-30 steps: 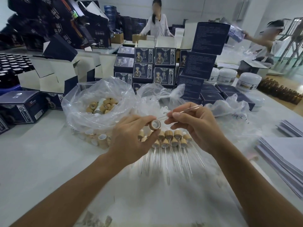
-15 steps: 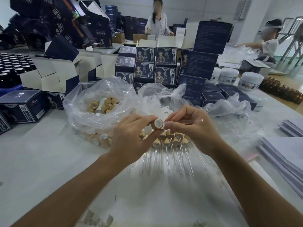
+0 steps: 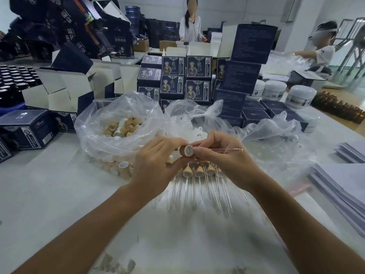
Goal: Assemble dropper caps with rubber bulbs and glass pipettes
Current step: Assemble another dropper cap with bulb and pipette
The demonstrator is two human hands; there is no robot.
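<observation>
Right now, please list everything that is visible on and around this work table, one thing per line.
cap in hand: one, tan, between both hands
glass pipette: one, clear, in right grip, pointing right
finished droppers: a cluster, tan caps, clear tubes, on table below hands
bag of caps: one, clear plastic, left of hands
bag of bulbs: one, clear, white pieces, behind hands
dark boxes: many, navy, stacked behind
white jars: several, right rear
brown bottles: a row, far right
paper stacks: two, white, right edge
left hand: pinches cap
right hand: pinches pipette
</observation>
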